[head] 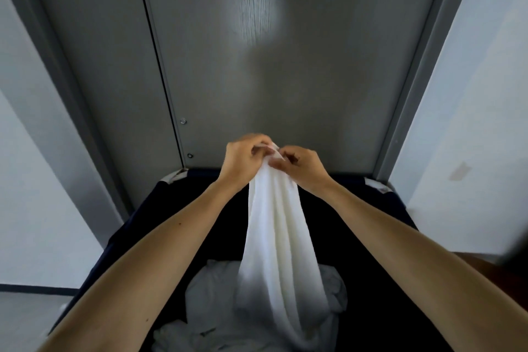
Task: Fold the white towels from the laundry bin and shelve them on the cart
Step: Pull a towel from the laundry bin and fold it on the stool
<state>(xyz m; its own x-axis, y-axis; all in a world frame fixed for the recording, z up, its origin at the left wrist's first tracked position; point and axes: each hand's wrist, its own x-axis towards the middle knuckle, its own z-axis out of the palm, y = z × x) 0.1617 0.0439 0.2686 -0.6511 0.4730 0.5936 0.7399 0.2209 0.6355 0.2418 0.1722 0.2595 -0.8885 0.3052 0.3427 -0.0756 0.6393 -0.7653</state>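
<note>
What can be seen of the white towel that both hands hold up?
The white towel looks like soft cloth, unfolded and gathered into long vertical folds. The left hand and right hand pinch its top edge close together. It hangs over the dark laundry bin, its lower end reaching crumpled white towels inside.

The bin [137, 223] stands open at the top, but a towel [277, 223] hangs down its middle from the left hand [243, 157] and the right hand [303, 166], which pinch its top edge, leaving a gap on either side. Just behind the bin a grey door [285, 66] blocks any reach forward. More towels [211, 294] are heaped on the near part of its floor.
</note>
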